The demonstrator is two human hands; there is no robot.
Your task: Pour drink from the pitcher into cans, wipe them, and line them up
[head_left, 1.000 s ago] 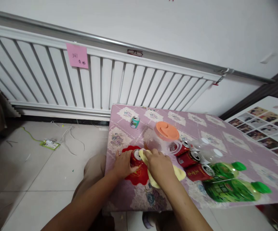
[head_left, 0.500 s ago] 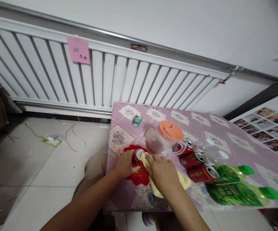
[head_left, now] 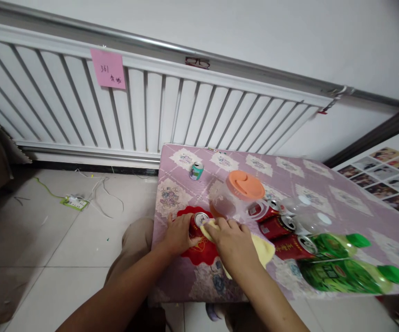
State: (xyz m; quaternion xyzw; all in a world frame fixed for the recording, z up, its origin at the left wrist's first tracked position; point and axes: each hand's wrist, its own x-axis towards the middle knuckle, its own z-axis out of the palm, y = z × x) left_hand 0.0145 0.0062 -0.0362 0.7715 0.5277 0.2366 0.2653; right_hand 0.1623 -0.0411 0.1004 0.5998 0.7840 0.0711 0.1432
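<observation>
My left hand (head_left: pixel 178 235) is wrapped round a red drink can (head_left: pixel 195 224), which stands on a red scalloped mat (head_left: pixel 202 256) near the table's left front corner. In my right hand (head_left: pixel 232 240) is a yellow cloth (head_left: pixel 263 249), bunched under the fingers and pressed to the right side of the can's top. Part of the cloth trails out to the right over the table. Behind the hands stands a clear plastic jug (head_left: pixel 225 198) with an orange lid (head_left: pixel 246 184); some brownish liquid shows low in it.
Right of the jug stand several red cans (head_left: pixel 294 247), clear bottles with white caps (head_left: pixel 312 222) and green-capped bottles (head_left: pixel 344 275). A small teal can (head_left: pixel 196 171) is at the back left of the flowered tablecloth (head_left: pixel 171 198). A radiator (head_left: pixel 133 110) lines the wall behind.
My right hand and the cloth have shifted slightly over the can's rim, and the cloth's loose end lies differently. My left hand keeps its hold. The view has moved a little.
</observation>
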